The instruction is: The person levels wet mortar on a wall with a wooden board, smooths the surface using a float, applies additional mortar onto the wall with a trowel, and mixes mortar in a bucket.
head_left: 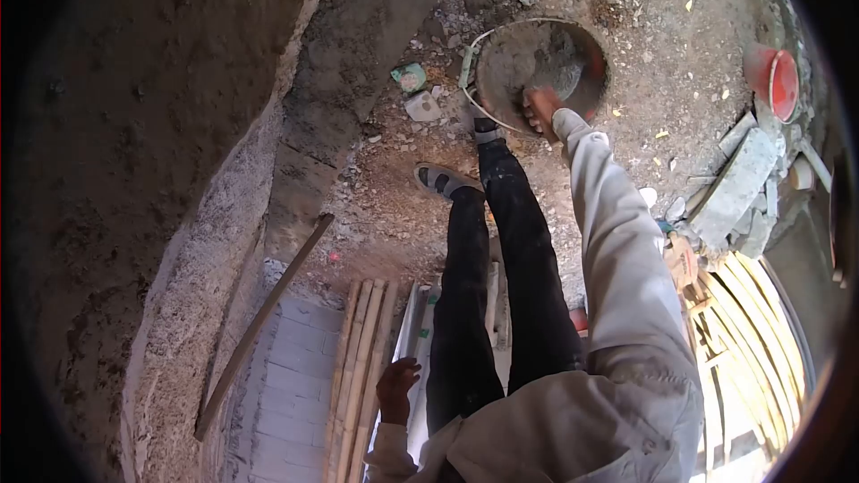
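A bucket [603,60] of wet grey mortar [506,58] stands on the ground near the top, its wire handle [465,67] lying over to the left. My right hand [541,111] reaches into it, closed round what looks like a trowel [564,77]; the handle is hidden in my fist, and the mortar-coated blade lies in the bucket. My left hand [396,390] hangs low beside my left thigh, fingers loosely curled and apart, with nothing in it.
A wall [179,125] with a rough ledge runs along the left, and a narrow plank [264,326] leans there. Timber strips [358,367] lie below. At right are a red bucket [783,85], broken slabs [738,183] and coiled yellowish hoops [752,340]. Rubble covers the ground.
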Tool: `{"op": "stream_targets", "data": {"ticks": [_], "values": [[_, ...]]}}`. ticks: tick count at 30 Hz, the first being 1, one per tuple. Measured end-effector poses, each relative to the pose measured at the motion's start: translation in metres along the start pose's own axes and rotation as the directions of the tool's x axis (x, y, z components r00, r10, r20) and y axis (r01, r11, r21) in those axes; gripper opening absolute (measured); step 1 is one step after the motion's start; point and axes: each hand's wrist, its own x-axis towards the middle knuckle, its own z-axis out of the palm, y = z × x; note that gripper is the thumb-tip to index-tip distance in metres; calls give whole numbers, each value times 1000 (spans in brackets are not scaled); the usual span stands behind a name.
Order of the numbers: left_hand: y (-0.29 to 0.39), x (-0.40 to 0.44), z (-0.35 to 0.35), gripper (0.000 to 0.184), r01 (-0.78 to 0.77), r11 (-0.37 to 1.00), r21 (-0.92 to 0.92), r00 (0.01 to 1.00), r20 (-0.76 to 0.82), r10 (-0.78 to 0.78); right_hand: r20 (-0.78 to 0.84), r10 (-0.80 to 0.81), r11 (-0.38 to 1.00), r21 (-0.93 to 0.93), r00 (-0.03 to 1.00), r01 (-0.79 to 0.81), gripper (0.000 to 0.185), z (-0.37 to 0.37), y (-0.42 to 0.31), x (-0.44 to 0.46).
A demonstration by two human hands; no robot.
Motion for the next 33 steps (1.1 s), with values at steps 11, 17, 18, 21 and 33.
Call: {"op": "stream_targets", "data": {"ticks": [11, 17, 18, 21, 33], "values": [[-14, -29, -66, 24, -262, 964, 40, 965, 4, 262, 100, -491, 860, 216, 865, 463, 12, 17, 53, -166], [-57, -46, -120, 23, -445, 895, 33, 895, 3, 445, 93, -673, 652, 542, 733, 530, 14, 72, 36, -413], [-71, -37, -132, 22, -477, 876, 69, 879, 8, 477, 62, -748, 566, 577, 660, 588, 16, 86, 31, -465], [-109, -12, -161, 22, -532, 840, 107, 841, -48, 539, -24, -916, 275, 690, 401, 669, 22, 129, 19, -620], [25, -12, -207, 23, -710, 684, 168, 666, -157, 730, -545, -587, -792, 540, -598, 285, 38, 294, -55, -1097]]}}
